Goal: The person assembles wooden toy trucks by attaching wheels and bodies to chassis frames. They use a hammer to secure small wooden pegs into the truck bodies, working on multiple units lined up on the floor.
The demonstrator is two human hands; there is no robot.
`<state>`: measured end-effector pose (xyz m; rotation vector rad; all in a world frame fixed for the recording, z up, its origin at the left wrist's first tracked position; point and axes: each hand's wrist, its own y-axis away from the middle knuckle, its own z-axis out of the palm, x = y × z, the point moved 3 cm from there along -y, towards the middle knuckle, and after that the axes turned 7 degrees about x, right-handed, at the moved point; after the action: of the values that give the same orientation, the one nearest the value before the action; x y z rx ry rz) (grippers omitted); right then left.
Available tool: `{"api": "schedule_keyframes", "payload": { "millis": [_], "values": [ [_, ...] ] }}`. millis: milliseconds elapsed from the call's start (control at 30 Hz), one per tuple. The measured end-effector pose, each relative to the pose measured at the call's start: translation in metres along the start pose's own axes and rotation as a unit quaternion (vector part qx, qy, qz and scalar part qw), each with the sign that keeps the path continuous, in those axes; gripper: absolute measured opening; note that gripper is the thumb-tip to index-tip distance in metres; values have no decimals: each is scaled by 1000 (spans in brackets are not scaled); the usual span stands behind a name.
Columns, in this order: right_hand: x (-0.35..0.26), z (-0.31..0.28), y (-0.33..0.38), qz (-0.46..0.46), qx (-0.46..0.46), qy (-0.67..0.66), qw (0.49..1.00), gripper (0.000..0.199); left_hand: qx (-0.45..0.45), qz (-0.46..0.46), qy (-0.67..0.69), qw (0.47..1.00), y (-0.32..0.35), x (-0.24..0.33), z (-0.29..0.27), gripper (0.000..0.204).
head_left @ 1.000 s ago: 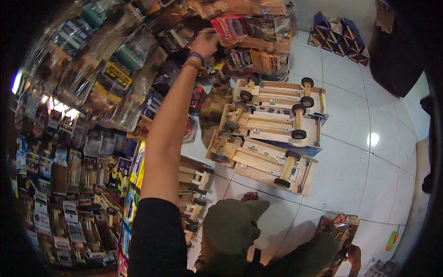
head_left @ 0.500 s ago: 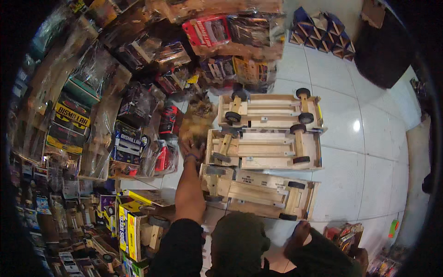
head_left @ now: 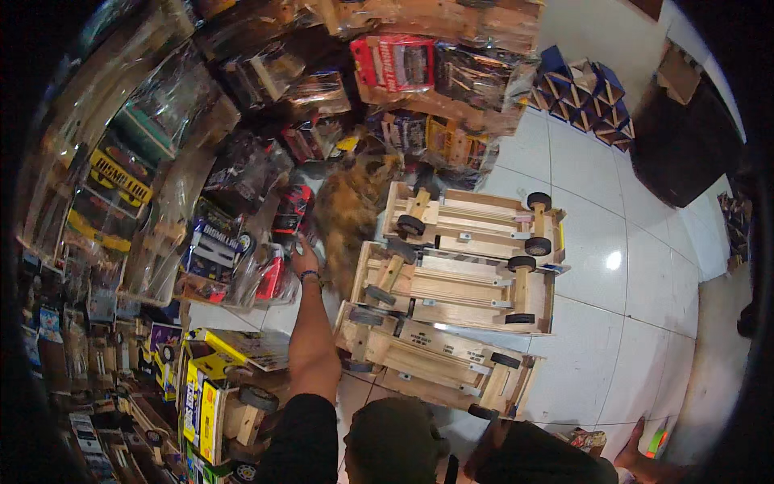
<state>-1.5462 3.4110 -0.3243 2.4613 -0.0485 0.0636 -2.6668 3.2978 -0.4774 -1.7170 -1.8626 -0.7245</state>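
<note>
With the cat [head_left: 345, 211] just beside it, the left hand [head_left: 305, 258] is best moved gently at the near end of the red-and-black toy [head_left: 297, 202], which is set between wrapped toys [head_left: 214, 252] and fur, though whether the fingers are apart or clamped cannot be told.

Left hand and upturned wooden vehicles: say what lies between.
The head view shows a furry brown animal, apparently a cat, between the left hand and the vehicles.

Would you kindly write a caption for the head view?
Left hand beside a brown cat, near three upturned wooden toy trucks.
</note>
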Motion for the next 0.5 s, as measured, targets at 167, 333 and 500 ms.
{"api": "schedule_keyframes", "payload": {
  "millis": [167, 333, 500],
  "values": [
    [8, 13, 19, 8, -11, -14, 1000, 18, -263, -71, 258, 927, 18, 20, 55, 104],
    [26, 35, 45, 9, -19, -33, 999, 19, -199, -1, 372, 907, 30, 79, 35, 113],
    [47, 46, 52, -14, -33, -36, 999, 19, -406, -56, 290, 865, 71, 131, 6, 106]
  ]
}}
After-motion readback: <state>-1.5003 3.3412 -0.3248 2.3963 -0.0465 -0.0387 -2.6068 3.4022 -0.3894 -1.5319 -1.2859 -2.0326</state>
